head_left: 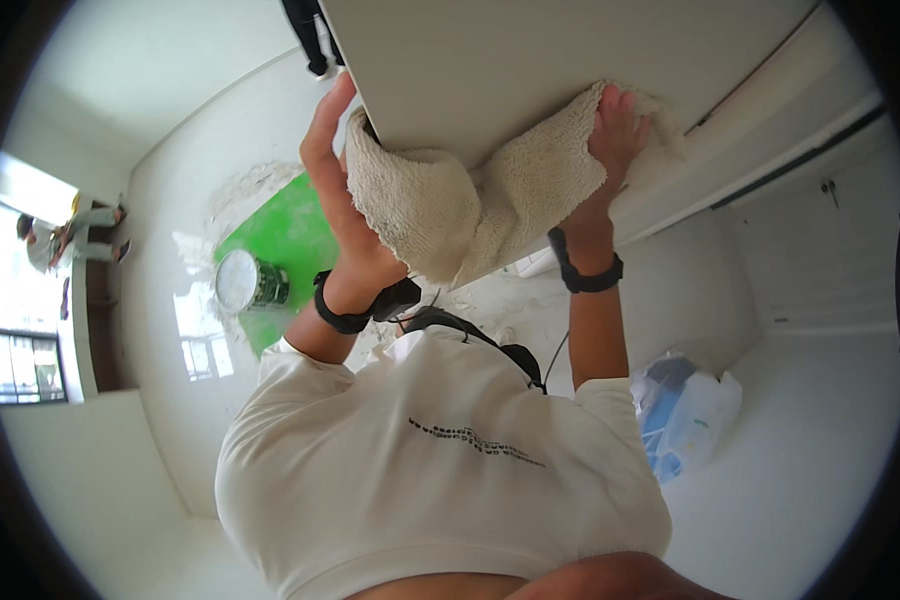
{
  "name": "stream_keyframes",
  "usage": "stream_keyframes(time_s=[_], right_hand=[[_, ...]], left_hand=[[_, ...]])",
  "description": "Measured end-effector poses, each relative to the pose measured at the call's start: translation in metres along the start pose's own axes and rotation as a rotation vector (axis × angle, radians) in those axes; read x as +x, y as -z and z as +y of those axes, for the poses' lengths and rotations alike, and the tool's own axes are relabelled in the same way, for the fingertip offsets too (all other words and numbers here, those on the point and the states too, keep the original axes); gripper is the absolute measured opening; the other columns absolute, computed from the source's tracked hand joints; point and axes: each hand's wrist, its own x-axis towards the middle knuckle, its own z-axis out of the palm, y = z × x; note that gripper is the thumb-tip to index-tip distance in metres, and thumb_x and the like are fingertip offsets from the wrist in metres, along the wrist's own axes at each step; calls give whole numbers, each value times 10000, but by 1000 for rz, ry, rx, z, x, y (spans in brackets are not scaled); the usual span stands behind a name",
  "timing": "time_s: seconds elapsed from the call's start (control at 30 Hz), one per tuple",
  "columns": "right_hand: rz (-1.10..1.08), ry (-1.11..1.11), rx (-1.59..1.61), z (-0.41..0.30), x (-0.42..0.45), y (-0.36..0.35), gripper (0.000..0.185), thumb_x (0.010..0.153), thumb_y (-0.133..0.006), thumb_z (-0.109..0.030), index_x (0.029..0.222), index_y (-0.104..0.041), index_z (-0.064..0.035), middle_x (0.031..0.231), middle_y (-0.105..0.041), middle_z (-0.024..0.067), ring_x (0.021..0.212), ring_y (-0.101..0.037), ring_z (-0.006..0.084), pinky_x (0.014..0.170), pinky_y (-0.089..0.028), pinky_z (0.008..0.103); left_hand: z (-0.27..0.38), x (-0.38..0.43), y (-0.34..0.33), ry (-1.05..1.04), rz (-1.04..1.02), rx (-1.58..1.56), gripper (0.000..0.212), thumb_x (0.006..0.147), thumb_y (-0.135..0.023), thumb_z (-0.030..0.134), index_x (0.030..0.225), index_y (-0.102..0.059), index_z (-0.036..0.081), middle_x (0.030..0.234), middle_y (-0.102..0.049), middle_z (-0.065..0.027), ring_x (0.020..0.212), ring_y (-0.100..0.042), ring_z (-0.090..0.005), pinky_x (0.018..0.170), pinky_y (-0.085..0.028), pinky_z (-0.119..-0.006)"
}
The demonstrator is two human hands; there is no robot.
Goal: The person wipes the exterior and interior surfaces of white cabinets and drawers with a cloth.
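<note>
A cream terry towel [427, 206] lies bunched across the lower part of a pale flat panel [540, 52], and its left end wraps around the panel's left edge. My left hand [349, 214] holds the towel at that edge, with one finger stretched up along the side; its other fingers are mostly hidden. On the right, my right hand [619, 142] grips the towel's other end against the panel face. Its fingertips show past the cloth, while the thumb is hidden. Both wrists carry black straps, the left one with a small black device [396, 298].
A paint bucket [251, 281] stands on a green sheet [300, 217] on the dusty floor. Plastic bags [686, 416] lie at right by a wall. One person [75, 236] sits by the window; another person's legs [311, 37] show beyond the panel.
</note>
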Motion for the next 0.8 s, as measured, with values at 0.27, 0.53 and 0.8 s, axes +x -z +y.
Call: stream_keyframes(time_s=[0.27,0.53,0.8], right_hand=[[131,-98,146,41,-4,14,476,835,-671,-216,1276,-515,-125,1390,-382,148,1298,-371,331,1090,-228,511],[311,-552,225,23,-27,25,610,742,-766,-174,1219,-409,-43,1114,-456,103,1060,-477,223,938,-397,356],[-141,-333,770,-82,-60,1,776,638,-846,-194,1257,-410,-27,1208,-478,169,1110,-501,301,940,-434,393]], left_hand=[[8,-34,45,386,-276,176,945,642,-835,112,1397,-273,27,1240,-543,-148,1129,-541,-240,993,-401,-335],[-4,-32,33,599,-428,411,460,713,-782,145,1116,-609,5,1004,-675,-83,886,-618,-144,798,-488,-286],[-29,-70,7,672,48,23,269,756,-740,85,986,-640,-12,889,-679,-69,728,-648,-146,636,-521,-257]])
